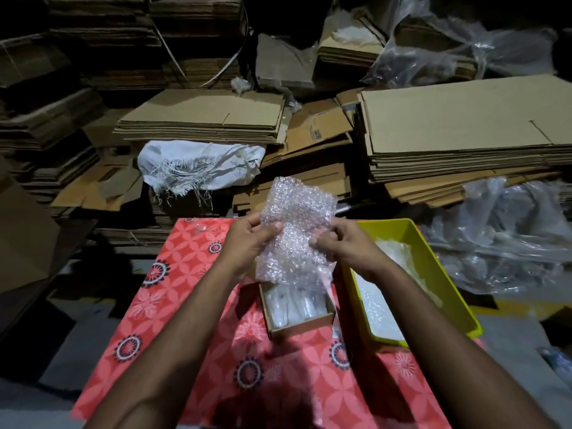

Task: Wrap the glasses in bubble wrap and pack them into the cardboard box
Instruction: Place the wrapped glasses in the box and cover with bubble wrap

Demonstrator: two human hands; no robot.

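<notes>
Flattened cardboard stacks behind red patterned cloth; left hand and right hand pinch bubble wrap bundle upright above small cardboard box, likely tightening wrap; yellow bin rightmost.

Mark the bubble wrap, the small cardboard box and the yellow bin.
bubble wrap (297, 230): head view, middle of the sheet held up between both hands.
small cardboard box (301, 328): head view, near front wall.
yellow bin (430, 255): head view, right inner wall.
</notes>
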